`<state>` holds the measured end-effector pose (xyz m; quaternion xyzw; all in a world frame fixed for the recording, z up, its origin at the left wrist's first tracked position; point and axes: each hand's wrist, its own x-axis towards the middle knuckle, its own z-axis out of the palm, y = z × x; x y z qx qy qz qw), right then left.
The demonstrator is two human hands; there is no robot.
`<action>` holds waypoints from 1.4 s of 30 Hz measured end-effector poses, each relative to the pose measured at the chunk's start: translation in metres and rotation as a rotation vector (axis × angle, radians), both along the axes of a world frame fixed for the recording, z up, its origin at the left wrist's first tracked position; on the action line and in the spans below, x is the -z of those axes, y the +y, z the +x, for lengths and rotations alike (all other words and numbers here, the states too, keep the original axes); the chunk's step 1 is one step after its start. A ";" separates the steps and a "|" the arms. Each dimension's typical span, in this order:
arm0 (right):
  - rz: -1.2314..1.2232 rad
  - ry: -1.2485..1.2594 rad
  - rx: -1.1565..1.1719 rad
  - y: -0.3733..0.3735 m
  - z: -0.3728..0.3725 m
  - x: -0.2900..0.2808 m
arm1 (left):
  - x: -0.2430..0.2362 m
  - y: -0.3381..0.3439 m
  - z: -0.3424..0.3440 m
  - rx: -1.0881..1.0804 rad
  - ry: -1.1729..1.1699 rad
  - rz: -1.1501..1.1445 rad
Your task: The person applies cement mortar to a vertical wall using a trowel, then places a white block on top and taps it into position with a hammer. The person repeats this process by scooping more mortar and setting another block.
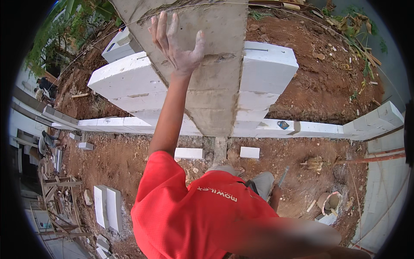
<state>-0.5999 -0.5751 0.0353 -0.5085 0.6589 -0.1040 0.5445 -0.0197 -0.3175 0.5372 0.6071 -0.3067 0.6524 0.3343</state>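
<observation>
My left arm is raised, and my left hand (183, 54) is spread in front of the upper part of a grey concrete column (215, 101). Nothing shows between its fingers; whether the palm touches the column I cannot tell. A thin string (207, 4) passes just above the fingertips. Low at my right side, my right hand (275, 198), partly hidden by my body, is closed round a slim grey tool (283, 176) that points up and away. White block walls flank the column, with stacked left blocks (127, 77) and right blocks (267, 69).
A low white block wall (319, 129) runs crosswise, with a small blue object (283, 124) on it. Loose blocks (189, 153) lie on reddish soil. At right stands a bucket (333, 202); at left, a wooden frame (60, 185) and people farther off.
</observation>
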 end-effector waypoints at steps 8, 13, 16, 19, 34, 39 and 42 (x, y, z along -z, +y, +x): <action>0.061 0.021 -0.243 -0.042 0.045 -0.004 | -0.019 -0.019 -0.035 -0.127 0.180 0.076; -0.020 0.042 -0.569 -0.057 0.047 0.022 | -0.022 -0.031 -0.038 -0.102 0.108 0.030; -0.141 0.042 -0.829 -0.075 0.027 0.030 | -0.019 -0.033 -0.037 -0.103 0.129 0.026; -0.059 0.194 -0.743 -0.087 0.021 0.035 | -0.020 -0.040 -0.036 -0.113 0.152 0.028; 0.104 0.159 -0.665 -0.089 0.055 0.009 | -0.008 -0.035 -0.013 -0.065 0.129 -0.036; 0.111 0.146 -0.701 -0.086 0.070 0.006 | -0.004 -0.024 -0.011 -0.101 0.146 0.032; 0.108 0.132 -0.705 -0.085 0.073 0.003 | -0.003 -0.029 -0.008 -0.088 0.143 0.036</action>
